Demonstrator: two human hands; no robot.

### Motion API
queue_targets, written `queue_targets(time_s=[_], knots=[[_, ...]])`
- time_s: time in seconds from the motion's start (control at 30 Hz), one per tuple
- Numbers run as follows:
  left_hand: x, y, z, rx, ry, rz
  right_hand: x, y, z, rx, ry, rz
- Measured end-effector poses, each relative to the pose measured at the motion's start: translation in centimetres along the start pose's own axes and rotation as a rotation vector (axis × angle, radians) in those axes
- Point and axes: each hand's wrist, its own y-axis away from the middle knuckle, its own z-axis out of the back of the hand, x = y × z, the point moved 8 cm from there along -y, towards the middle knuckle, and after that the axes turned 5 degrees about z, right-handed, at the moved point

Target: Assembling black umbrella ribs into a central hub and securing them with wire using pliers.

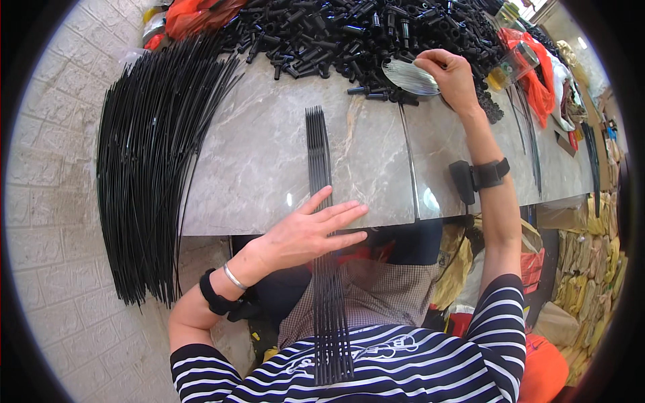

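My left hand (302,232) lies across a narrow row of thin black rods (318,148), its fingers spread. The rods lie side by side on the grey marbled tabletop (255,154) and run past its near edge toward my striped shirt. Farther off to the right, my right hand (453,80) is at a shallow round dish (420,93) of fine silvery pins (405,72). Its thumb and fingertips are pinched together over the dish's right side. Whatever they hold is too small to make out.
A thick heap of long black rods (154,161) hangs over the table's left edge. Short black tubes (322,33) are piled along the back. At right are a clear jar (514,66) and an orange bag (541,94). A seam (408,154) crosses the tabletop.
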Motion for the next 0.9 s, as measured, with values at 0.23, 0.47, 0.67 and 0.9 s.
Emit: queue_targets(time_s=[0.23, 0.47, 0.67, 0.9], knots=[[0.1, 0.0, -0.1, 0.002, -0.011, 0.004, 9.2, 2.9, -5.4, 0.224, 0.032, 0.289], [0.1, -0.1, 0.1, -0.034, -0.019, -0.014, 10.9, 4.4, -11.3, 0.300, 0.266, 0.351], [0.0, 0.0, 0.3, -0.055, 0.002, -0.008, 10.7, 4.4, -12.0, 0.301, 0.288, 0.319], [0.0, -0.1, 0.3, -0.068, 0.019, -0.006, 10.6, 4.2, -12.3, 0.309, 0.317, 0.353]])
